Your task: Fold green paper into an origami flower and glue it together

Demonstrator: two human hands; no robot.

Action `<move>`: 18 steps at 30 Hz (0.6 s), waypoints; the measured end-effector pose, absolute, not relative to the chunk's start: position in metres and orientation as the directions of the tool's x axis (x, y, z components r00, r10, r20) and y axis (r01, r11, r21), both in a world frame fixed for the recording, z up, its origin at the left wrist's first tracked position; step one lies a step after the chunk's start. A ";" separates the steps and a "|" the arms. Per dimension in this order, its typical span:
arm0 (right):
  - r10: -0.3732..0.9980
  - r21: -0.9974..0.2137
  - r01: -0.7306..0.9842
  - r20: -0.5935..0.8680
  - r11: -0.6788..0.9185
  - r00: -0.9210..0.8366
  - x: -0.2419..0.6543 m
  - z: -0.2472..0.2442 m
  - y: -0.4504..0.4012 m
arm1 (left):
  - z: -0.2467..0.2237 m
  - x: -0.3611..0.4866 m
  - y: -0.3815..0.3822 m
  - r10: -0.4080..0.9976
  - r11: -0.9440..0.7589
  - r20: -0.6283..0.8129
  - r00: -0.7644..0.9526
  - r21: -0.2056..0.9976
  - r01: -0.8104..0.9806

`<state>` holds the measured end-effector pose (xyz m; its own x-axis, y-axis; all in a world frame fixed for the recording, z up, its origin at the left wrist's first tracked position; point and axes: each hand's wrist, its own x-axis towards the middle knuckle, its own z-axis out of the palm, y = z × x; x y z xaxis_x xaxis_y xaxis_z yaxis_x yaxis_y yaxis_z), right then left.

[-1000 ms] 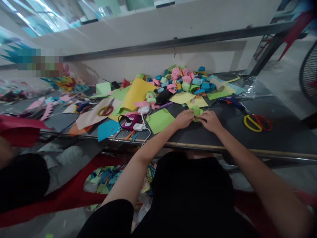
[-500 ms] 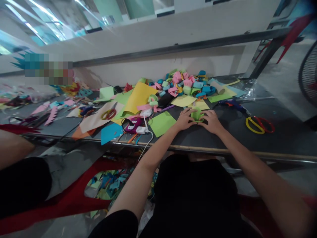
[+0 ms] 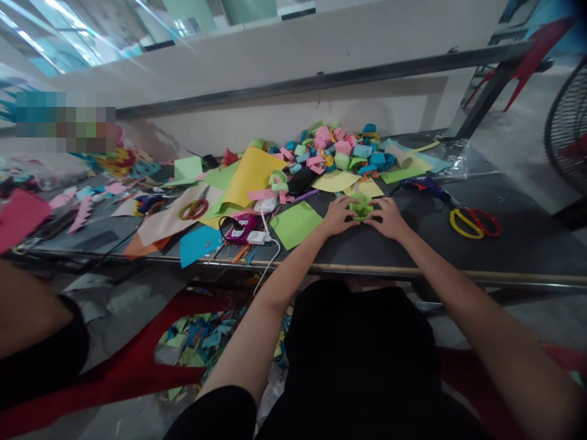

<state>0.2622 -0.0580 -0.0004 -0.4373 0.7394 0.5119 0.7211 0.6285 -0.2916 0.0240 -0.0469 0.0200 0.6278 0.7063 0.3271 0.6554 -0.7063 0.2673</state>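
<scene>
Between my two hands is a small folded piece of light green paper (image 3: pixel 361 206), held low over the dark table near its front edge. My left hand (image 3: pixel 339 215) grips its left side with bent fingers. On the opposite side, my right hand (image 3: pixel 386 217) pinches the paper between thumb and fingers. A flat green sheet (image 3: pixel 297 225) lies just left of my left hand. Behind my hands are pale yellow sheets (image 3: pixel 337 181) and a heap of small folded paper pieces (image 3: pixel 342 146) in pink, blue, green and orange.
Scissors with yellow and red handles (image 3: pixel 474 223) and a blue glue gun (image 3: pixel 426 188) lie to the right. A purple power strip (image 3: pixel 243 229) with a white cable stands left, near a yellow sheet (image 3: pixel 252 177). Another person's arm (image 3: pixel 27 311) is at far left. A fan (image 3: pixel 568 128) stands right.
The green paper now looks lower and more spread open between my fingers. The view has shifted slightly. At far left, a dark pink sheet has come up above the other person's arm.
</scene>
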 end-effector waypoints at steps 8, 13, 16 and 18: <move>0.717 -0.299 0.689 0.523 0.660 -0.461 0.257 0.008 -0.069 | 0.018 0.025 -0.044 0.711 -0.702 0.347 0.611 0.301 0.646; 0.723 -0.318 0.684 0.524 0.656 -0.450 0.255 0.013 -0.074 | 0.015 0.022 -0.039 0.689 -0.724 0.380 0.617 0.316 0.613; 0.727 -0.342 0.666 0.509 0.663 -0.461 0.252 0.018 -0.079 | 0.013 0.020 -0.038 0.653 -0.757 0.416 0.633 0.318 0.571; 0.728 -0.353 0.653 0.483 0.670 -0.486 0.251 0.020 -0.080 | 0.012 0.020 -0.037 0.644 -0.764 0.433 0.630 0.321 0.560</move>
<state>0.2509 -0.0799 0.0197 -0.4861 0.7281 0.4833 0.6527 0.6702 -0.3533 0.0195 -0.0366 0.0116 0.6302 0.6441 0.4335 0.5600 -0.7638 0.3209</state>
